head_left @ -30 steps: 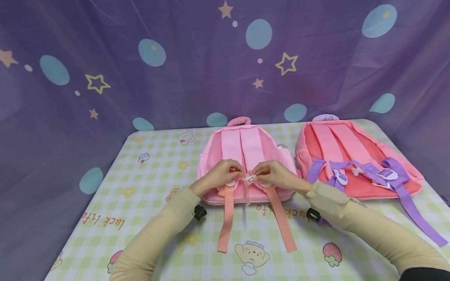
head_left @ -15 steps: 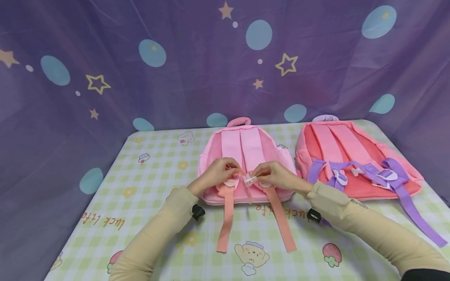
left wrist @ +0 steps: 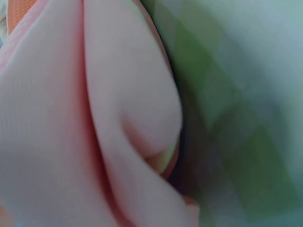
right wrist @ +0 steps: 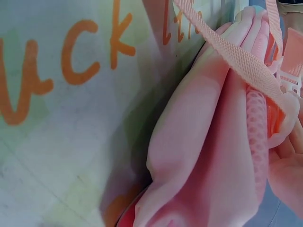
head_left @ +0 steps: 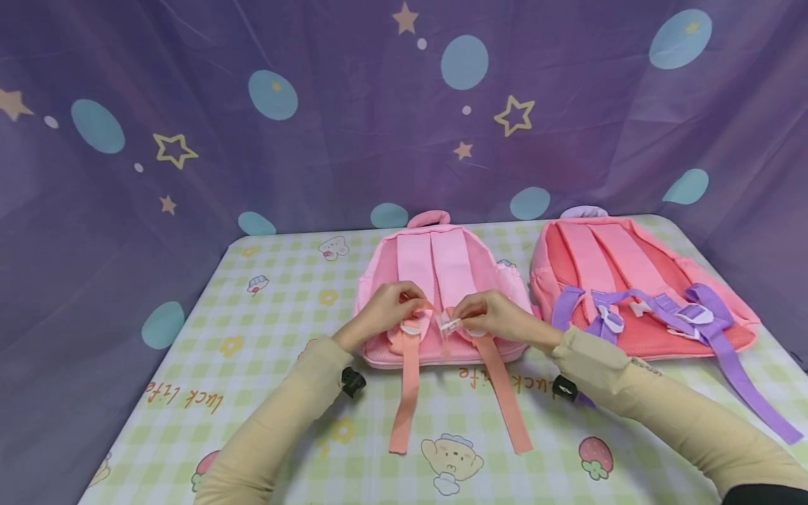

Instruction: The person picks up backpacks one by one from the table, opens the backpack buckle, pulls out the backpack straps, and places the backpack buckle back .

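Note:
A light pink backpack (head_left: 416, 351) lies straps-up on the cloth. My left hand (head_left: 388, 308) pinches an orange strap (head_left: 431, 306) over its lower half. My right hand (head_left: 495, 313) pinches a white plastic buckle (head_left: 449, 325) just right of the bag's middle; the strap runs between the two hands. In the right wrist view, part of the right hand (right wrist: 289, 175) and the white buckle (right wrist: 289, 81) show at the right edge. The left wrist view has only the bag's pink side (left wrist: 132, 85) and cloth, with the left hand hidden.
To the right lies a coral-pink backpack (head_left: 656, 337) with purple straps (head_left: 735, 365) and white buckles. Two loose orange strap ends (head_left: 406, 407) hang toward the front over the checked tablecloth (head_left: 284, 315). A purple curtain (head_left: 353, 154) stands behind.
My left hand has shifted slightly left and up, away from the buckle, and more orange strap shows between the hands. My right hand has barely moved.

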`<state>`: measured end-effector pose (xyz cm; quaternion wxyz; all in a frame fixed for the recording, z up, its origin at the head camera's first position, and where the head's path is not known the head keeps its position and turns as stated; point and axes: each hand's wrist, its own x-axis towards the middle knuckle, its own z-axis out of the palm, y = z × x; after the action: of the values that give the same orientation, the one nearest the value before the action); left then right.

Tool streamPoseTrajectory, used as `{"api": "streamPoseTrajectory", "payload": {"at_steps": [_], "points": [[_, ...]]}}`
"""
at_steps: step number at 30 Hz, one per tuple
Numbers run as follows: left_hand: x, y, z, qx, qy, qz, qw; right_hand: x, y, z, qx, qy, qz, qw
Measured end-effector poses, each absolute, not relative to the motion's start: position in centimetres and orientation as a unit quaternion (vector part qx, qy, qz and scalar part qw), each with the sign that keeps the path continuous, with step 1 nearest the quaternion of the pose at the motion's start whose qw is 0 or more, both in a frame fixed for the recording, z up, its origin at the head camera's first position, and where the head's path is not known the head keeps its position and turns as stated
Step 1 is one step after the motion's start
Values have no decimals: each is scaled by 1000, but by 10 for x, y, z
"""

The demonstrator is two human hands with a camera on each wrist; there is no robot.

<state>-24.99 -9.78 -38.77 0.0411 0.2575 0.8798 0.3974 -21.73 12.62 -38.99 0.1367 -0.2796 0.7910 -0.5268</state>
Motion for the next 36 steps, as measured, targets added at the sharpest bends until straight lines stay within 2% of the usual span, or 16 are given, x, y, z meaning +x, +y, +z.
{"api": "streamPoseTrajectory", "payload": {"at_steps": [26, 36], "points": [[-250, -100, -389, 246, 888, 389, 13, -215, 127, -388, -297, 781, -531, 144], [-254, -104, -390, 206, 886, 413, 34, -213, 127, -390, -310, 773, -535, 140]]}}
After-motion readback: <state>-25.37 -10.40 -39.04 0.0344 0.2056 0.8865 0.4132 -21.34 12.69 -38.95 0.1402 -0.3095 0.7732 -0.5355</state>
